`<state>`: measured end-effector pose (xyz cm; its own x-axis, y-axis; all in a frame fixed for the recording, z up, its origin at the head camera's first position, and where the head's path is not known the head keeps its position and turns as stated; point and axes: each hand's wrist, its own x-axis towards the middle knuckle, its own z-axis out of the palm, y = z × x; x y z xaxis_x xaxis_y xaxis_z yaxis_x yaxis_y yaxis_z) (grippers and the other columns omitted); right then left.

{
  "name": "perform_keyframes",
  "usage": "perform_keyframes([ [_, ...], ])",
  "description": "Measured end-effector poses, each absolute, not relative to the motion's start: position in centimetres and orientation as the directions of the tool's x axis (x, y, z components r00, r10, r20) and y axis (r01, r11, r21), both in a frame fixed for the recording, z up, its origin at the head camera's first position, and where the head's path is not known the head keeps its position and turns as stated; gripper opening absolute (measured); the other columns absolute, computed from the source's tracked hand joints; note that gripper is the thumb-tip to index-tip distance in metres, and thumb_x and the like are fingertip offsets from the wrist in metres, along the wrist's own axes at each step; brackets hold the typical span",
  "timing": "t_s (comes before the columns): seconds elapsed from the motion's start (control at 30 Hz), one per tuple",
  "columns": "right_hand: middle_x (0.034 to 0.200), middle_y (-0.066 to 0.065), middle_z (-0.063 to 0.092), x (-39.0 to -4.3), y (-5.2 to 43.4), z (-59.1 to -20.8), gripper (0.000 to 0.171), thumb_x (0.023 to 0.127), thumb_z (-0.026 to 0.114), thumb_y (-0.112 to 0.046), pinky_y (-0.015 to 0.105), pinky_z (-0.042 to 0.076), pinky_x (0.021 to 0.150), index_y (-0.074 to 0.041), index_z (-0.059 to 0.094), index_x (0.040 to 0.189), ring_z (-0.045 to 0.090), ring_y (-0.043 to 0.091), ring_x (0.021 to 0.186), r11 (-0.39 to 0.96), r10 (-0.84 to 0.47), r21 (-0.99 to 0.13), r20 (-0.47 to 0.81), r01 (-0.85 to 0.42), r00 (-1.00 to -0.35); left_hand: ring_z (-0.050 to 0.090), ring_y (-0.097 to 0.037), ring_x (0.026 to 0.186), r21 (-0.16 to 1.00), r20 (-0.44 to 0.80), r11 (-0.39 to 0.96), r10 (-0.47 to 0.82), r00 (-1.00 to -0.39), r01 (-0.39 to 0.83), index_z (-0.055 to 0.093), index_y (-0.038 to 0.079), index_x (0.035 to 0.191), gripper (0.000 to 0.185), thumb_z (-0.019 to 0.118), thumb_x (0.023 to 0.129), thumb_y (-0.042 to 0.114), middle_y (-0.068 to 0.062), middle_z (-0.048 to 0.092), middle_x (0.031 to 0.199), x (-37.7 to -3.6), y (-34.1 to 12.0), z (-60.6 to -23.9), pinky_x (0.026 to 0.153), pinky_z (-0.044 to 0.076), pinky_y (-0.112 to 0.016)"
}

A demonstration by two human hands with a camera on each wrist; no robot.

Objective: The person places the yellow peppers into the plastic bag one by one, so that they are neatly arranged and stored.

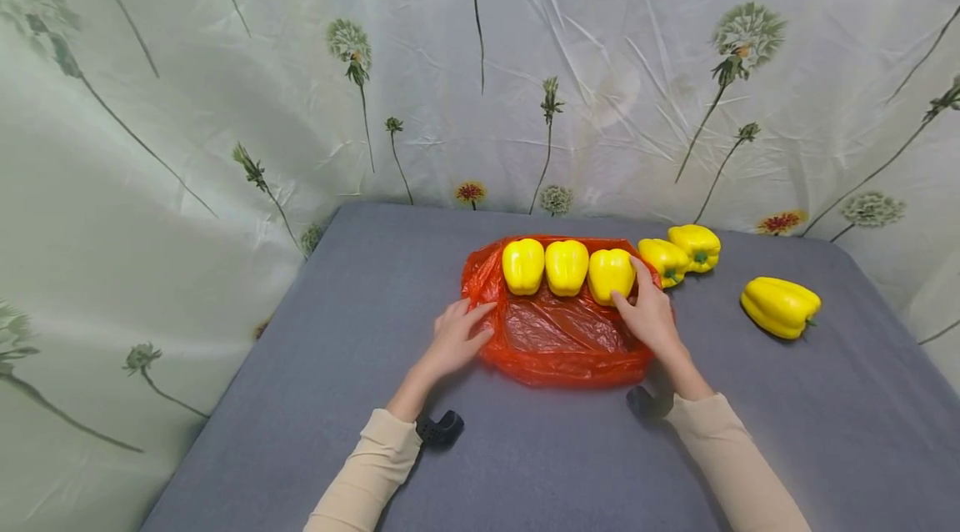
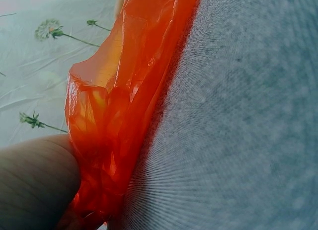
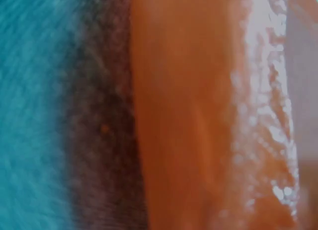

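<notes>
A red plastic bag point(image 1: 566, 367) lies spread on the table, its rim rolled into a low wall around a flat middle. Along the bag's far side stand two yellow bell peppers, the left one point(image 1: 522, 267) and the middle one point(image 1: 566, 268), with a third yellow bell pepper point(image 1: 611, 275) to their right. My right hand point(image 1: 649, 313) holds this third pepper between thumb and fingers. At the bag's left wall, my left hand point(image 1: 453, 338) touches the plastic, thumb and index finger spread apart. Red plastic fills much of the blurred right wrist view.
Just beyond the bag's right corner sit two more yellow bell peppers, a nearer one point(image 1: 663, 259) and a farther one point(image 1: 695, 247). Another pepper point(image 1: 780, 308) lies on its side farther right. Behind the grey table point(image 1: 360, 282) hangs a flower-printed curtain point(image 1: 420, 82).
</notes>
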<state>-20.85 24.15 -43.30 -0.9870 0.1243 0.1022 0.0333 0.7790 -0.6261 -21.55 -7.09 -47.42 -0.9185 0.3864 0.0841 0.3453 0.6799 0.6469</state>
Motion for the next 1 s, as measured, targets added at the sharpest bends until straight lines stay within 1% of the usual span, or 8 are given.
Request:
perform_keyframes([
  [0.13, 0.117, 0.027, 0.053, -20.7, 24.2, -43.2, 0.07, 0.092, 0.055, -0.022, 0.039, 0.046, 0.076, -0.003, 0.018, 0.148, 0.057, 0.032, 0.089, 0.774, 0.11, -0.633, 0.102, 0.02, -0.989, 0.026, -0.039, 0.139, 0.643, 0.072, 0.689, 0.381, -0.922, 0.335, 0.048, 0.02, 0.137, 0.046, 0.054, 0.092, 0.029, -0.023, 0.035, 0.147, -21.7, -7.1, -47.5, 0.107, 0.019, -0.06],
  [0.23, 0.123, 0.029, 0.051, -20.5, 24.3, -43.0, 0.07, 0.092, 0.055, -0.022, 0.043, 0.049, 0.08, -0.003, 0.017, 0.148, 0.058, 0.034, 0.093, 0.76, 0.1, -0.65, 0.091, 0.017, -0.991, 0.026, -0.039, 0.139, 0.645, 0.071, 0.688, 0.38, -0.922, 0.334, 0.049, 0.019, 0.137, 0.046, 0.054, 0.092, 0.028, -0.023, 0.035, 0.147, -21.7, -7.0, -47.5, 0.107, 0.019, -0.06],
  [0.43, 0.133, 0.031, 0.045, -19.8, 24.8, -42.5, 0.069, 0.094, 0.054, -0.021, 0.046, 0.052, 0.082, -0.006, 0.015, 0.149, 0.06, 0.039, 0.102, 0.727, 0.074, -0.686, 0.04, 0.026, -0.996, 0.025, -0.04, 0.138, 0.654, 0.069, 0.681, 0.38, -0.922, 0.33, 0.049, 0.018, 0.137, 0.046, 0.055, 0.092, 0.027, -0.024, 0.035, 0.147, -21.6, -7.0, -47.4, 0.107, 0.018, -0.06],
  [0.57, 0.135, 0.032, 0.043, -19.4, 25.3, -41.7, 0.067, 0.095, 0.052, -0.021, 0.049, 0.052, 0.084, -0.006, 0.015, 0.149, 0.059, 0.043, 0.107, 0.719, 0.065, -0.694, 0.032, 0.025, -0.997, 0.025, -0.04, 0.139, 0.651, 0.075, 0.681, 0.381, -0.922, 0.335, 0.049, 0.018, 0.137, 0.046, 0.054, 0.092, 0.027, -0.024, 0.035, 0.147, -21.5, -7.0, -47.4, 0.108, 0.017, -0.06],
  [0.83, 0.133, 0.033, 0.045, -18.6, 26.9, -40.6, 0.062, 0.097, 0.048, -0.024, 0.056, 0.048, 0.088, -0.003, 0.02, 0.147, 0.056, 0.047, 0.11, 0.723, 0.08, -0.691, 0.096, -0.008, -0.992, 0.025, -0.04, 0.139, 0.651, 0.08, 0.68, 0.382, -0.921, 0.338, 0.049, 0.018, 0.137, 0.046, 0.054, 0.092, 0.027, -0.024, 0.035, 0.147, -21.5, -7.1, -47.5, 0.107, 0.018, -0.061],
  [1.0, 0.129, 0.033, 0.049, -18.3, 28.0, -40.5, 0.057, 0.096, 0.048, -0.022, 0.057, 0.049, 0.084, -0.002, 0.027, 0.145, 0.056, 0.048, 0.108, 0.722, 0.119, -0.692, 0.15, -0.018, -0.982, 0.025, -0.04, 0.139, 0.65, 0.08, 0.679, 0.385, -0.919, 0.341, 0.049, 0.017, 0.137, 0.046, 0.054, 0.092, 0.027, -0.024, 0.035, 0.147, -21.5, -7.0, -47.4, 0.107, 0.018, -0.061],
])
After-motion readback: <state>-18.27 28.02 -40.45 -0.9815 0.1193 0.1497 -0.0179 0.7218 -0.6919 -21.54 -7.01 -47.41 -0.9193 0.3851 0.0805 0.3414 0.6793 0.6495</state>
